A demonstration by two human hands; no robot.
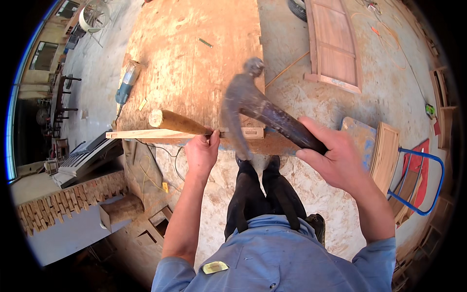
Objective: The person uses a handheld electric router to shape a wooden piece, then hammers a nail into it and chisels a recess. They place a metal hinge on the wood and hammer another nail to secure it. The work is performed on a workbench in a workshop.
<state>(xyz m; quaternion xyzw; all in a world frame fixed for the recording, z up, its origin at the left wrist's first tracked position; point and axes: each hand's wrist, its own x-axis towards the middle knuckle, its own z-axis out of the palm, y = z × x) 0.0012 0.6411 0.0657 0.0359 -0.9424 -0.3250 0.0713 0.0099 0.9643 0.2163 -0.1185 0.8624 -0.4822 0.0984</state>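
Observation:
My right hand (340,155) is closed round the dark handle of a claw hammer (277,119), which is raised and tilted, its head blurred by motion. My left hand (202,153) grips a wood chisel (177,121) low down near its blade. The chisel's thick wooden handle leans left, and my fingers hide most of the blade. Beneath the chisel, a narrow pale wooden strip (141,134) lies along the near edge of a plywood-topped workbench (185,73). A slot shows near the strip's right end, partly behind the hammer.
A blue corded power tool (127,85) and a green pencil-like stick (205,43) lie on the bench. Right of it, a wooden panel (333,41) lies near a tyre (297,9). A blue metal frame (433,185) stands at right. Stacked wood pieces (73,202) sit at left.

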